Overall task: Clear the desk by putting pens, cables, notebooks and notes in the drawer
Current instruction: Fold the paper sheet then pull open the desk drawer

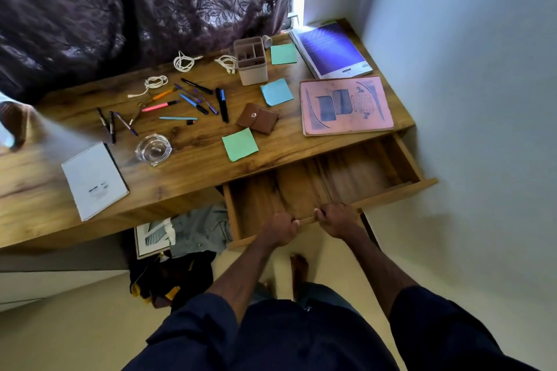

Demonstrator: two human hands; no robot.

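I saw a home room. A patterned curtain hung beyond the left hand; clothes lay left of it.

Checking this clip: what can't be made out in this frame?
Head view:
- drawer: floor blurred; its back hidden under the desk.
- pen holder: compartments too dark to judge.
- white notepad: print too small.
- left hand, right hand: fingertips hidden, curled round the drawer front.

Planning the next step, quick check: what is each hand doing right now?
left hand: closed, fingers curled over the front edge of the open drawer.
right hand: closed, gripping the same front edge.
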